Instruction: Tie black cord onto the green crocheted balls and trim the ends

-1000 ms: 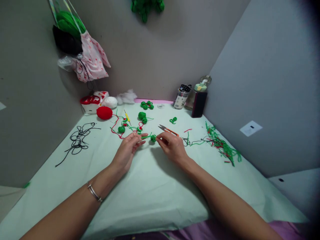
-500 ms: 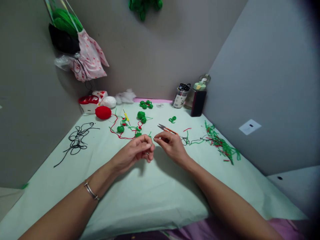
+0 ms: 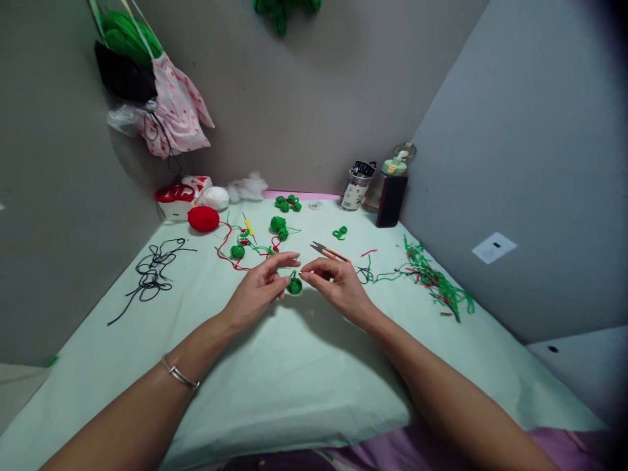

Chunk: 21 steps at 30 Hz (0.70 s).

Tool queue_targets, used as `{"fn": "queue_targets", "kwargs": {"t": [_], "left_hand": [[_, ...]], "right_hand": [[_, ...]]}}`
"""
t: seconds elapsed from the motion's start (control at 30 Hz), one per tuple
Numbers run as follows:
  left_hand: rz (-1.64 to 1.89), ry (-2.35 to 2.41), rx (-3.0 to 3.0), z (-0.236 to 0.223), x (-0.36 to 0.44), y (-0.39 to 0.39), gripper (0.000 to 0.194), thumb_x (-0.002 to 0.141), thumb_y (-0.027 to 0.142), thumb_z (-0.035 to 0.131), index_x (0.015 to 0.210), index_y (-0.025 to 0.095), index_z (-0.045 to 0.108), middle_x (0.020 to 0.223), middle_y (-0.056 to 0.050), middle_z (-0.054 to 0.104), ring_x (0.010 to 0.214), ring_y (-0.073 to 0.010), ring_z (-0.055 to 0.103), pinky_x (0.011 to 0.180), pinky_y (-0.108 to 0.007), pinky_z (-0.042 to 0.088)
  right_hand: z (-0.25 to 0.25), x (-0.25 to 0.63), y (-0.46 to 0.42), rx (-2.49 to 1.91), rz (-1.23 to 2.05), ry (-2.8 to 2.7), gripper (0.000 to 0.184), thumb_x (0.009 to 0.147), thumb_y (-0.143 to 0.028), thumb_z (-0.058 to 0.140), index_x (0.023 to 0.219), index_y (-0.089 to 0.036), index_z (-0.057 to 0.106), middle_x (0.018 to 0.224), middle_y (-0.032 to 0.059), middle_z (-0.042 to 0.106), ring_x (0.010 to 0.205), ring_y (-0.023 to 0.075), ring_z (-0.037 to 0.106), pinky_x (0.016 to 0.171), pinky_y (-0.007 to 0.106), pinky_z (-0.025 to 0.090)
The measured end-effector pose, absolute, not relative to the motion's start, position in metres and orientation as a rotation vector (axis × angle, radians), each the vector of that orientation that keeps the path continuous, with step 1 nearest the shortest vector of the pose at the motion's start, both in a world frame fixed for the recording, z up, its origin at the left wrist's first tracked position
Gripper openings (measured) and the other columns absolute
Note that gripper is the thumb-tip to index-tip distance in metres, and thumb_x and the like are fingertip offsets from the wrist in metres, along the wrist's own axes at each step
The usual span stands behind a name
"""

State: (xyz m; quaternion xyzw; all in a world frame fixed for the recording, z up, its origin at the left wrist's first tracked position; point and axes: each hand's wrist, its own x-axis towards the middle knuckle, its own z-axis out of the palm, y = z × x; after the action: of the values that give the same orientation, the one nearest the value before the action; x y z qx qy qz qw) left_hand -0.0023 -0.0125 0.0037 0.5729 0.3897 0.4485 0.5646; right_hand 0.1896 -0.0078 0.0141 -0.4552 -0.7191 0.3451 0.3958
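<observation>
My left hand [image 3: 256,291] has its index finger stretched out, while thumb and lower fingers hold a small round green crocheted piece [image 3: 294,285] by its left side. A short green loop or strand rises from the top of that piece. My right hand [image 3: 338,282] is closed in a pinch just to the right of it, its fingertips close to the strand. Something tiny and pale shows at those fingertips, too small to name. Behind my right hand lie thread snips [image 3: 330,252] with orange handles. A yellow-handled crochet hook [image 3: 249,227] rests farther back on the left.
Red yarn ball [image 3: 203,219], white yarn ball [image 3: 215,197] and stuffing [image 3: 248,187] are at the back left. Black cord [image 3: 153,271] lies left, yarn scraps [image 3: 439,284] right. A phone [image 3: 391,201] leans on a bottle [image 3: 394,166] beside a pen cup [image 3: 355,190].
My left index finger has lifted and straightened, and the green crocheted piece has come into sight between my hands. My right hand keeps its pinch in nearly the same place.
</observation>
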Motion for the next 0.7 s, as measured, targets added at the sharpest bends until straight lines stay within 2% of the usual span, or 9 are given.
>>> {"fn": "queue_targets", "kwargs": {"t": [0.13, 0.3, 0.47, 0.6, 0.7], "left_hand": [[0.991, 0.864, 1.355, 0.0002, -0.004, -0.0114, 0.021, 0.081, 0.031, 0.068, 0.099, 0.022, 0.076, 0.083, -0.005, 0.069, 0.061, -0.0133, 0.05, 0.057, -0.027, 0.035], [0.869, 0.823, 1.359, 0.0032, -0.0075, -0.0114, 0.021, 0.081, 0.032, 0.07, 0.099, 0.024, 0.076, 0.084, -0.004, 0.068, 0.068, -0.0153, 0.052, 0.063, -0.029, 0.036], [0.893, 0.814, 1.31, 0.0021, -0.0072, -0.011, 0.019, 0.079, 0.032, 0.073, 0.096, 0.023, 0.075, 0.085, -0.005, 0.067, 0.073, -0.017, 0.054, 0.064, -0.029, 0.038], [0.87, 0.882, 1.337, -0.0019, -0.0063, -0.0104, 0.019, 0.078, 0.036, 0.074, 0.09, 0.022, 0.074, 0.077, -0.003, 0.064, 0.067, -0.0154, 0.051, 0.059, -0.028, 0.035], [0.921, 0.965, 1.422, -0.0046, -0.0056, -0.0093, 0.016, 0.077, 0.037, 0.074, 0.077, 0.021, 0.074, 0.069, -0.001, 0.059, 0.06, -0.0144, 0.045, 0.057, -0.028, 0.032]], "right_hand": [[0.0201, 0.1894, -0.0098, -1.092, 1.001, -1.806, 0.023, 0.085, -0.036, 0.066, 0.079, -0.015, 0.073, 0.061, -0.0005, 0.056, 0.055, 0.0092, 0.037, 0.051, 0.024, 0.028], [0.0201, 0.1925, -0.007, -1.078, 1.06, -1.775, 0.026, 0.085, -0.039, 0.067, 0.077, -0.015, 0.072, 0.06, -0.001, 0.053, 0.055, 0.009, 0.037, 0.051, 0.024, 0.027], [0.0202, 0.1918, -0.0068, -1.093, 1.077, -1.753, 0.026, 0.083, -0.04, 0.068, 0.077, -0.015, 0.071, 0.063, 0.0003, 0.057, 0.057, 0.0098, 0.042, 0.053, 0.024, 0.032], [0.0208, 0.1906, -0.0079, -1.082, 1.134, -1.734, 0.027, 0.082, -0.04, 0.069, 0.075, -0.015, 0.07, 0.064, 0.0007, 0.059, 0.058, 0.01, 0.043, 0.053, 0.024, 0.033], [0.0226, 0.1909, -0.0096, -1.051, 1.191, -1.742, 0.027, 0.082, -0.041, 0.07, 0.074, -0.015, 0.07, 0.059, -0.0013, 0.054, 0.056, 0.0092, 0.039, 0.052, 0.024, 0.03]]}}
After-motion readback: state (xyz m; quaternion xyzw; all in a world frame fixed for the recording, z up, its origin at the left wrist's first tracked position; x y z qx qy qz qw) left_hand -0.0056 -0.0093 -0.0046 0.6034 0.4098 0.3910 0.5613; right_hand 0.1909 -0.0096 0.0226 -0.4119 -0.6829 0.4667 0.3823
